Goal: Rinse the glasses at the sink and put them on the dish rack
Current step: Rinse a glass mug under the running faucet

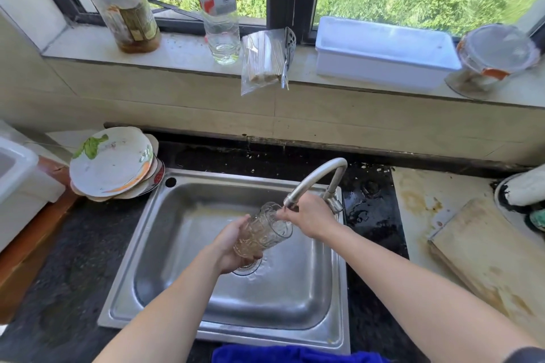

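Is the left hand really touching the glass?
Touching. The head view shows the left hand wrapped round the lower end of the glass, holding it tilted over the sink.

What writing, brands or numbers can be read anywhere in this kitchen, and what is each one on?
No text is legible.
Clear plastic bottle: red-and-white label, print too blurred to read.
Orange-lidded jar: label too blurred to read.
Top plate: small marks, too blurred to read.
Glass: embossed pattern only, no writing seen.
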